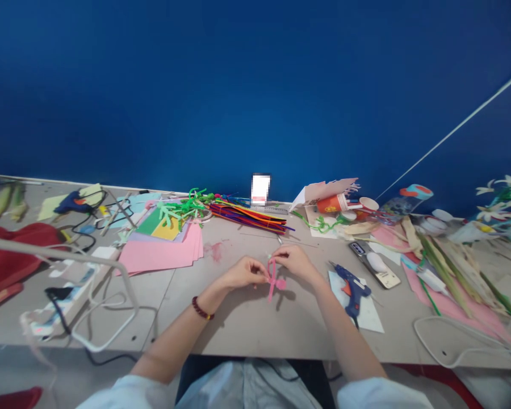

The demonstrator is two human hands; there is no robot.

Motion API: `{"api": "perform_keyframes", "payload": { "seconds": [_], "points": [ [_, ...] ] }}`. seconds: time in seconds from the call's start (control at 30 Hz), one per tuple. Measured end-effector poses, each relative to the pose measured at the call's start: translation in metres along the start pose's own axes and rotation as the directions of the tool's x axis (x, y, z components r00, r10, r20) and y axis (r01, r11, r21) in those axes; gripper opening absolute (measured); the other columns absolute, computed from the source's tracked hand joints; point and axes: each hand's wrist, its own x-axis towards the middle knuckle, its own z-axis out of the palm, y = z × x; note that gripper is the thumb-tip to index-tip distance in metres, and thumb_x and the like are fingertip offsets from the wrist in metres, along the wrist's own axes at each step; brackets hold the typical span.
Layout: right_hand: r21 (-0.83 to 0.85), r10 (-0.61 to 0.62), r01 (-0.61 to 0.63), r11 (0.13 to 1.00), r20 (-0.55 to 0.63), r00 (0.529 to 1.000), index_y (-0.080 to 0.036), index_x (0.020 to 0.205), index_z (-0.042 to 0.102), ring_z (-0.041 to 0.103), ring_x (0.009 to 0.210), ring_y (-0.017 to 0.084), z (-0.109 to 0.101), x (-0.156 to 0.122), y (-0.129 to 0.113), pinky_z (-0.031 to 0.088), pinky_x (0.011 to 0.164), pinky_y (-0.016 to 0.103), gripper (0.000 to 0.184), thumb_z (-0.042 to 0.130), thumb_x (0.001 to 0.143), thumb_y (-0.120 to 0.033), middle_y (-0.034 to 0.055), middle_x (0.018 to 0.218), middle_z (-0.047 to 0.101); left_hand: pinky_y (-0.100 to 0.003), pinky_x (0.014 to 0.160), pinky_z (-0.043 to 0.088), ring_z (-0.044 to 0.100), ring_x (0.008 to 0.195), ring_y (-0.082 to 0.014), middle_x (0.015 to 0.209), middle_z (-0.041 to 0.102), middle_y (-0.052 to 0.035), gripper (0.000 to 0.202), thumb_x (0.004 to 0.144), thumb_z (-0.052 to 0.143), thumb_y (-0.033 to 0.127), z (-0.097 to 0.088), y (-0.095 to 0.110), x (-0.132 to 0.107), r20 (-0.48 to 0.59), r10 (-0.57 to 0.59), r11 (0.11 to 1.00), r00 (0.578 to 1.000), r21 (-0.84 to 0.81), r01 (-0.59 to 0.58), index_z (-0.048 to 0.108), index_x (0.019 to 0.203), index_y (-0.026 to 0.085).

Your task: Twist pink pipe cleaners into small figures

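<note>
Your left hand (247, 272) and right hand (297, 262) both pinch the pink craft piece (271, 282) above the table's (255, 332) near middle; uneven pulling could bend its thin strands.

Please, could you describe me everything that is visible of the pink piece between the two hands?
The pink piece looks like fuzzy, bendable craft stem: a narrow loop above, a straight tail below and a rounded lump at the picture's right. The left hand pinches its side; the right hand's fingertips hold the loop's top. Whether its tail touches the table is unclear.
</note>
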Motion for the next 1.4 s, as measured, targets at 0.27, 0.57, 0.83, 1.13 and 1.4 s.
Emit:
{"api": "perform_keyframes", "payload": {
  "seconds": [0.27,0.57,0.83,1.13,1.4],
  "points": [
    [-0.177,-0.043,0.087,0.980,0.240,0.970,-0.018,0.072,0.072,0.057,0.063,0.013,-0.016,0.027,-0.019,0.038,0.058,0.021,0.010,0.065,0.073,-0.024,0.0021,0.071,0.068,-0.021,0.050,0.041,0.051,0.049,-0.0090,0.062,0.066,-0.0045,0.016,0.064,0.065,0.022,-0.002,-0.013,0.008,-0.087,0.023,0.997,0.996,0.077,-0.016,0.072,0.073,0.011],
    [-0.456,-0.005,0.175,0.873,0.349,0.937,-0.020,0.078,0.072,0.057,0.068,0.013,-0.021,0.041,-0.057,0.032,0.055,0.021,0.015,0.058,0.076,-0.018,0.0014,0.076,0.069,-0.021,0.048,0.034,0.047,0.045,-0.0080,0.051,0.059,0.0000,0.014,0.061,0.068,0.025,-0.001,-0.028,0.018,-0.292,0.005,1.000,0.956,0.014,-0.001,0.066,0.064,0.011],
    [-0.614,-0.052,0.189,0.766,0.233,0.971,-0.019,0.081,0.071,0.058,0.079,0.017,0.008,0.028,-0.081,0.032,0.061,0.024,0.021,0.051,0.082,-0.025,0.0059,0.086,0.068,-0.022,0.053,0.038,0.051,0.050,-0.0101,0.053,0.060,0.0013,0.010,0.062,0.066,0.024,-0.012,-0.022,0.021,-0.507,0.020,0.991,0.862,-0.102,-0.083,0.064,0.062,0.014],
    [-0.450,-0.124,0.021,0.893,-0.201,0.972,-0.022,0.081,0.070,0.056,0.072,0.017,0.044,-0.019,-0.054,0.034,0.059,0.025,0.017,0.053,0.082,-0.020,0.0035,0.073,0.063,-0.017,0.055,0.045,0.054,0.054,-0.0070,0.057,0.061,0.0008,0.014,0.060,0.074,0.017,-0.026,-0.013,0.026,-0.527,-0.163,0.772,0.834,-0.594,-0.225,0.062,0.062,0.011],
    [-0.278,0.053,-0.168,0.946,-0.378,0.924,-0.022,0.083,0.071,0.058,0.070,0.017,0.049,-0.031,-0.024,0.039,0.063,0.025,0.021,0.050,0.083,-0.022,0.0032,0.076,0.067,-0.011,0.042,0.042,0.047,0.043,-0.0029,0.053,0.051,0.0012,0.015,0.078,0.057,0.009,-0.017,0.004,0.016,-0.316,-0.269,0.679,0.910,-0.732,-0.054,0.058,0.063,0.010]
  ]
}}
